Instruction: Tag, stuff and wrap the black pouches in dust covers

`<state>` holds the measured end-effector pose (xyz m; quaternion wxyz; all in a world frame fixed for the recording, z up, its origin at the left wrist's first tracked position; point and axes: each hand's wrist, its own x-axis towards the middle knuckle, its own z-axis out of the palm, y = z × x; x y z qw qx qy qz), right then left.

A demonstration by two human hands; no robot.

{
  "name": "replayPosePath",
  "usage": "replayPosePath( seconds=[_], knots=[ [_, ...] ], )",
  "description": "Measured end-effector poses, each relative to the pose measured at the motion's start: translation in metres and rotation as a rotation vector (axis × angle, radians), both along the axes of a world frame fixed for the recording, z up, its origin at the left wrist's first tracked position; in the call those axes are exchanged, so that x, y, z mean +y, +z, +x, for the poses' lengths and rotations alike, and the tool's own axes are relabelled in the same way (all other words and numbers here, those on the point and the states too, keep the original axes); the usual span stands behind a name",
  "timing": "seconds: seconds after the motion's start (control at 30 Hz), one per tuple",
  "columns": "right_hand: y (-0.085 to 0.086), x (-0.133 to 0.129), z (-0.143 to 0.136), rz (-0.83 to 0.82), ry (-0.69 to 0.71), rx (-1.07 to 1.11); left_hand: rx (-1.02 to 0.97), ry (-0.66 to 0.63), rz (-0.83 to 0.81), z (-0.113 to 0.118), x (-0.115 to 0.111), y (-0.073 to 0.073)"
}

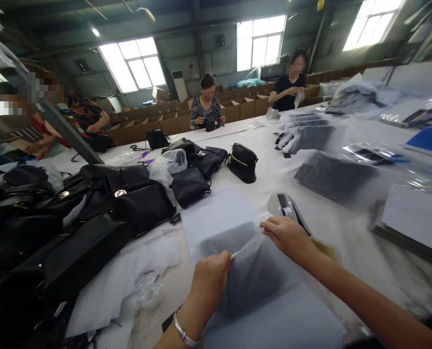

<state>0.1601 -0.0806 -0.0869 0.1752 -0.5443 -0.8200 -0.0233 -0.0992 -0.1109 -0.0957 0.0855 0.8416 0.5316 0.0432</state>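
Observation:
My left hand [212,278], with a silver bangle at the wrist, pinches one part of the edge of a thin, see-through white wrapping sheet [247,247]. The fingers of my right hand [285,237] are closed on the same edge, farther up and to the right. Between the two hands the edge is drawn taut. Beneath the sheet shows a dark, flat-sided thing [255,278], its kind veiled by the wrapping. It lies on large white paper [219,208]. Just beyond my right hand stands a grey-and-white tape dispenser [286,206].
Black handbags [143,206] are heaped at the left, and a small black bag [242,162] stands farther back. Veiled dark bundles [332,177] and a stack of white sheets [415,218] lie at the right. Several people work across the table, before cardboard boxes [247,109].

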Motion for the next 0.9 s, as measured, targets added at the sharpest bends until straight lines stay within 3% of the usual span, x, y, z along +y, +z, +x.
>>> replayPosePath(
  seconds=[0.13,0.3,0.5,0.9],
  knots=[
    [-0.006,-0.010,-0.016,0.176,0.076,0.143,-0.008,0.005,0.014,0.000,0.000,-0.003],
    [-0.017,-0.006,-0.030,-0.037,0.275,0.125,-0.021,0.026,-0.008,0.001,0.002,-0.001],
    [-0.026,0.013,-0.032,-0.129,0.291,0.149,-0.010,0.056,-0.017,0.000,0.005,-0.002],
    [-0.034,0.023,-0.037,-0.184,0.207,0.164,-0.072,0.103,0.102,-0.003,0.012,-0.009]
  ],
)
